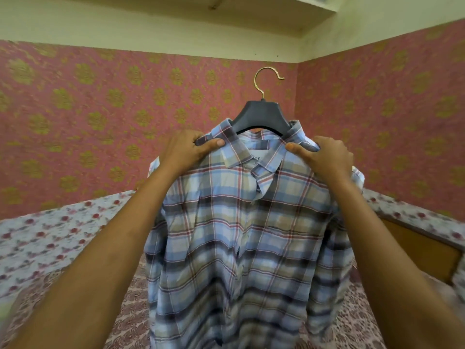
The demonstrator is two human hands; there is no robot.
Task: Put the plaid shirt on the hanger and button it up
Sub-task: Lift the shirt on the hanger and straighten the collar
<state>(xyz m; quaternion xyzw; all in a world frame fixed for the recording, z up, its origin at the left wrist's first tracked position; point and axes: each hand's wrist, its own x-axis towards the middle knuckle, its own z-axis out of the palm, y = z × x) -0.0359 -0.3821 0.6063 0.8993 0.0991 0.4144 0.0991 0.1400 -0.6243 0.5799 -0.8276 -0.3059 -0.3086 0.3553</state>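
The plaid shirt (241, 235), blue, tan and red, hangs in front of me on a dark grey hanger (261, 117) with a gold hook. The hanger's shoulders sit inside the collar. My left hand (191, 149) grips the shirt's left shoulder beside the collar, thumb on top. At the right shoulder, my right hand (324, 157) holds the cloth the same way. The front placket looks closed down the middle, with the collar tips slightly apart at the neck. The sleeves hang down at both sides.
A bed with a floral sheet (50, 238) and a patterned spread (130, 311) lies below the shirt. Pink wallpapered walls (100, 109) meet in a corner behind. A wooden bed board (422, 248) runs at the right. A shelf (314, 6) juts out overhead.
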